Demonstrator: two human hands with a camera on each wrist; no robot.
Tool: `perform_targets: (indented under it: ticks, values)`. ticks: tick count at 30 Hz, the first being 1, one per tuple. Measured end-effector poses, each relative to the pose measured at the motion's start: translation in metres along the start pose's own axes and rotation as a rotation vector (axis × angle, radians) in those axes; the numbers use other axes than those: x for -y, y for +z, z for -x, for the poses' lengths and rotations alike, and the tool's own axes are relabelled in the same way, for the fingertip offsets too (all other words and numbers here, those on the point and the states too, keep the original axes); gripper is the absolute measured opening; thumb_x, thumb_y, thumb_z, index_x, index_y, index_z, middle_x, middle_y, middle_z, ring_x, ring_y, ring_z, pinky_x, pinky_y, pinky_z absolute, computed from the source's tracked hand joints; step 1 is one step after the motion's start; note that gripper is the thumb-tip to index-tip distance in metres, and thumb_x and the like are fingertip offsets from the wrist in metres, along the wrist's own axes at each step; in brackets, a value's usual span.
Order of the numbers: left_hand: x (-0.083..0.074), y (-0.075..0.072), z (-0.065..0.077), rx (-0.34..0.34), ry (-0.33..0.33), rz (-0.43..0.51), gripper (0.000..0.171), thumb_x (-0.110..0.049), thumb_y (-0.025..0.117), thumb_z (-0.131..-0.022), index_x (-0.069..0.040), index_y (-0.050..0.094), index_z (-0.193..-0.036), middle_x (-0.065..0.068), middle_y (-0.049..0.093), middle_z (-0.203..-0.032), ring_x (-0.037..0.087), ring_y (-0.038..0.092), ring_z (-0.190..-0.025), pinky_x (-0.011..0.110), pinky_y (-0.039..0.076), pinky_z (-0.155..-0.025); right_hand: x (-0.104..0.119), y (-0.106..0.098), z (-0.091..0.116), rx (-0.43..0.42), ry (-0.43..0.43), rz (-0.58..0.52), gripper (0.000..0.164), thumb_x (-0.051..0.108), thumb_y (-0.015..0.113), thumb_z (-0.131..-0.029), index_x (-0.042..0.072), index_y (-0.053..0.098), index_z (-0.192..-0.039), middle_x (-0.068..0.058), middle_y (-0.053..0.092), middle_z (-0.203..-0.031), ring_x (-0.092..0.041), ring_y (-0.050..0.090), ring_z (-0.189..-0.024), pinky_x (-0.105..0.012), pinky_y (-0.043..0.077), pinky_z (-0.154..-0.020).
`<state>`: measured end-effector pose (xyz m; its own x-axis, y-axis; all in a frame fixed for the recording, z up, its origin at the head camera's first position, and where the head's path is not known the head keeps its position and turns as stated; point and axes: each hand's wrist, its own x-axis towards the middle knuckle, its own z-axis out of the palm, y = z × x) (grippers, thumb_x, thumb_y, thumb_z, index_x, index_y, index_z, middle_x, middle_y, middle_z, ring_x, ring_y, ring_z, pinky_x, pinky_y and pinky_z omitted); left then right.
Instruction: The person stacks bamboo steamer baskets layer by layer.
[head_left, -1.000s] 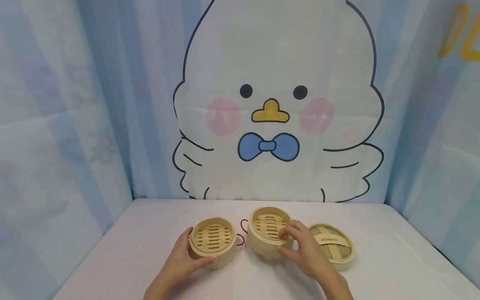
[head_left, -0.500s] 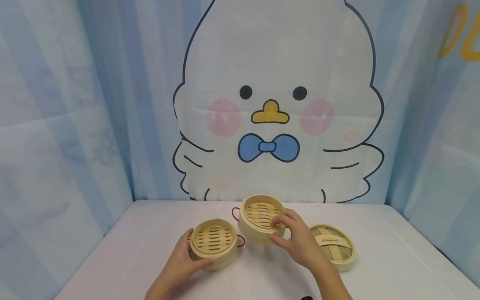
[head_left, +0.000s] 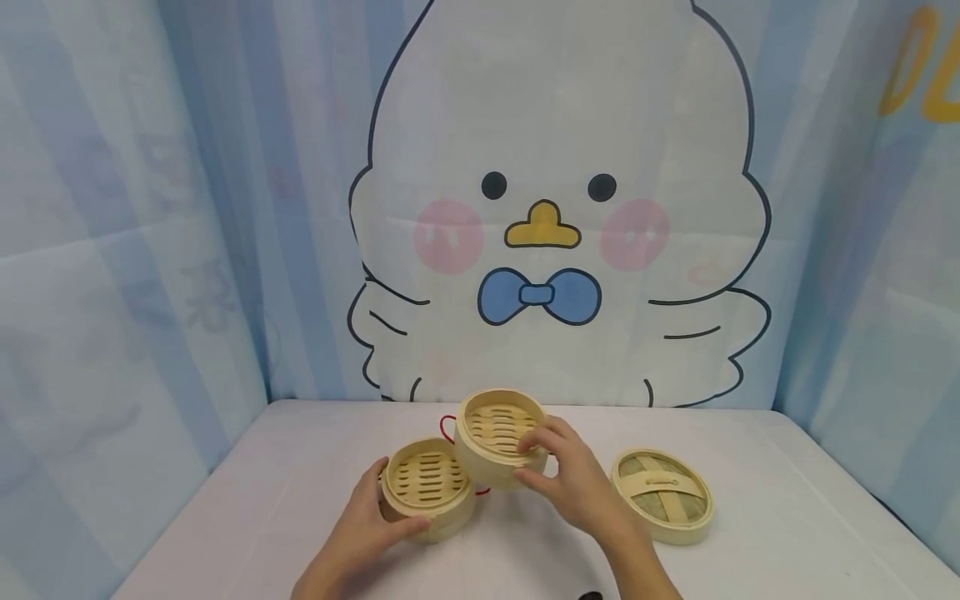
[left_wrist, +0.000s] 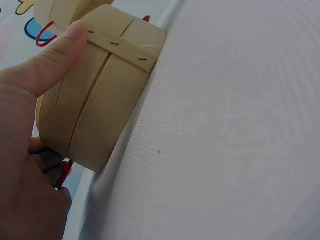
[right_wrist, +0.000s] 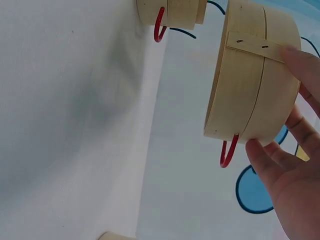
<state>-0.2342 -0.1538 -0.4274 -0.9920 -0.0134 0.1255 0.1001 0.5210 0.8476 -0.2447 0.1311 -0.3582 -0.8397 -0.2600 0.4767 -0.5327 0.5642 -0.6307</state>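
Note:
On the table, my left hand [head_left: 358,527] grips a small round bamboo steamer basket [head_left: 427,481], thumb on its near side and fingers round the left. Its wall [left_wrist: 107,100] fills the upper part of the left wrist view. My right hand [head_left: 576,487] holds a second bamboo steamer basket [head_left: 495,429] by its right rim, thumb outside. The right wrist view shows this basket [right_wrist: 252,75] raised off the table and tilted, with a red loop handle [right_wrist: 229,151] on its side. In the head view it overlaps the left basket's right edge.
A round bamboo steamer lid [head_left: 663,497] with a strap handle lies on the white table [head_left: 787,533] to the right. A small dark object [head_left: 591,596] shows at the bottom edge. Behind the table hangs a cartoon-printed curtain [head_left: 540,358].
My right hand has lifted its steamer basket and carried it left, from beside the left basket to partly over its edge. The left hand and its basket have stayed in place.

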Motion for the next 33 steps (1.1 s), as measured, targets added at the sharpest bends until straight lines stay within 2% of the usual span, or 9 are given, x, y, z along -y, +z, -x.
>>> perform_targets:
  ticks: [9,20,33]
  values:
    - [0.000,-0.002,0.001,0.005,-0.001,-0.002,0.121,-0.037,0.095,-0.069,0.012,0.022,-0.152,0.036,0.032,-0.151,0.051,0.028,-0.141,0.064,0.023,-0.114,0.010,0.015,-0.006,0.007,-0.011,-0.036,0.031,0.001,0.085,-0.079,0.022,0.065,-0.093,0.005,0.057,-0.113,-0.020,0.055,-0.115,-0.047,0.050,-0.096]
    - [0.002,-0.003,0.003,0.018,0.042,0.026,0.116,-0.032,0.094,-0.072,0.013,0.022,-0.151,0.036,0.032,-0.150,0.049,0.030,-0.141,0.062,0.023,-0.115,0.023,0.035,-0.016,0.035,-0.092,-0.038,0.029,0.003,0.085,-0.079,0.019,0.065,-0.093,0.008,0.055,-0.109,-0.021,0.055,-0.120,-0.049,0.046,-0.103]
    - [0.004,-0.003,0.002,0.017,0.068,0.057,0.115,-0.033,0.094,-0.070,0.012,0.025,-0.150,0.034,0.035,-0.149,0.048,0.034,-0.139,0.063,0.026,-0.113,0.035,0.050,-0.020,0.078,-0.130,-0.023,0.027,0.005,0.085,-0.080,0.017,0.065,-0.094,0.008,0.054,-0.107,-0.017,0.056,-0.114,-0.044,0.049,-0.097]
